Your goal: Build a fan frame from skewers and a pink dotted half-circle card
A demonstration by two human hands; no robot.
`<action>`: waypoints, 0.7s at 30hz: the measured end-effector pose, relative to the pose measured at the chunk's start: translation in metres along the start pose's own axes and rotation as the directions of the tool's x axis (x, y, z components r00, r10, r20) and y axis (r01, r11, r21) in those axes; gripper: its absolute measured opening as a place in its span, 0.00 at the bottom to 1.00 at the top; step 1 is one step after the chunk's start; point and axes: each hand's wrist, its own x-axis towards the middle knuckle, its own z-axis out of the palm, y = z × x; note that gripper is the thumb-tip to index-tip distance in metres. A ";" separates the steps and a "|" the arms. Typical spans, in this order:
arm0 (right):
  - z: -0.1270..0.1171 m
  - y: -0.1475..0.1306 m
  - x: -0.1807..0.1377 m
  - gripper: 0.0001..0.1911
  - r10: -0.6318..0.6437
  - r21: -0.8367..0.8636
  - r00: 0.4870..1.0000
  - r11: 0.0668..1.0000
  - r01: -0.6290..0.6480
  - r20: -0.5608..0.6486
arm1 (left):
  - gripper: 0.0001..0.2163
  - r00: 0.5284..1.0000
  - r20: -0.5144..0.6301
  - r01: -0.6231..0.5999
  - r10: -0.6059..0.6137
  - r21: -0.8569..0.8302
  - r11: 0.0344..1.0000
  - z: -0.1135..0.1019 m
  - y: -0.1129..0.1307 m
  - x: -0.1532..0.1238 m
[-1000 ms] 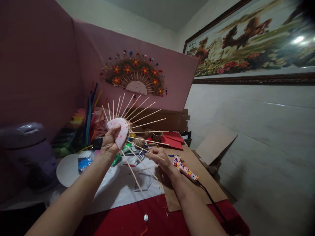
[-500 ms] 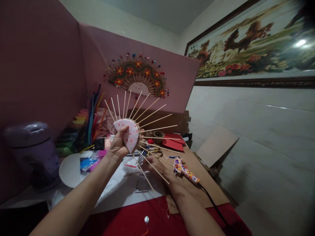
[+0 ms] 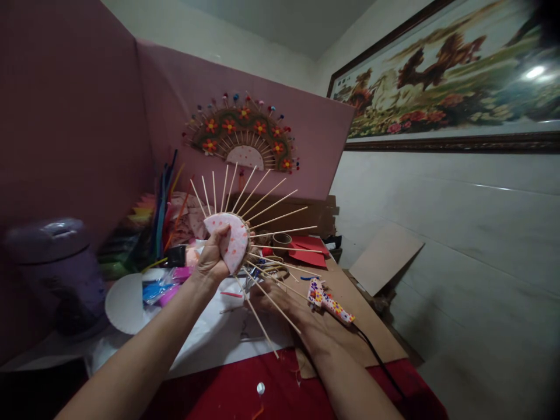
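My left hand [image 3: 213, 256] is closed on a half-round fan base [image 3: 235, 242], white-pink with red dots, its thumb pressed on the front face. Thin wooden sticks [image 3: 280, 214] spread out from the base's curved edge like rays. Behind the lower sticks is my right hand [image 3: 280, 300], low over the table; its fingers are partly covered by the sticks and lie in shadow, so whether they grip anything is unclear. Close to its fingertips lie scissors [image 3: 254, 275]. A flower-patterned glue gun [image 3: 326, 301] rests to the right of that hand.
A finished-looking decorated fan [image 3: 245, 131] hangs on the pink board behind. At left stand a purple canister [image 3: 55, 274] and a white half-disc [image 3: 125, 303]. Red paper [image 3: 308, 252] and a tape roll [image 3: 282, 240] lie at the back. A black cord [image 3: 380, 361] runs off the front right.
The fan base with its sticks has shifted slightly right and down in my left hand. My right hand has moved slightly and looks more shadowed behind the sticks.
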 end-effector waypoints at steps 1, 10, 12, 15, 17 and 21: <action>0.000 0.003 0.002 0.08 0.022 0.007 1.000 1.000 -0.023 0.018 | 0.14 1.000 0.018 -0.002 0.002 0.000 1.000 0.000 0.000 0.000; -0.002 0.015 0.011 0.07 0.013 0.097 0.998 0.995 -0.007 -0.069 | 0.12 0.999 -0.011 -0.032 0.032 0.008 0.999 0.002 0.000 0.001; -0.003 0.007 0.009 0.09 -0.098 0.159 0.986 0.980 0.119 -0.135 | 0.11 0.999 -0.024 -0.033 0.033 0.000 0.999 -0.001 -0.002 0.002; 0.000 -0.003 0.008 0.13 -0.202 0.210 0.962 0.948 0.240 -0.184 | 0.11 0.999 -0.030 -0.030 0.030 -0.006 1.000 -0.005 -0.007 0.005; 0.004 -0.004 0.010 0.14 -0.233 0.318 0.956 0.906 0.281 -0.180 | 0.11 0.999 -0.037 -0.021 0.021 -0.012 1.000 -0.008 -0.010 0.007; 0.011 0.007 0.018 0.12 -0.162 0.623 0.966 0.739 0.255 -0.202 | 0.12 0.998 -0.061 -0.002 0.000 -0.034 0.999 -0.010 -0.014 0.008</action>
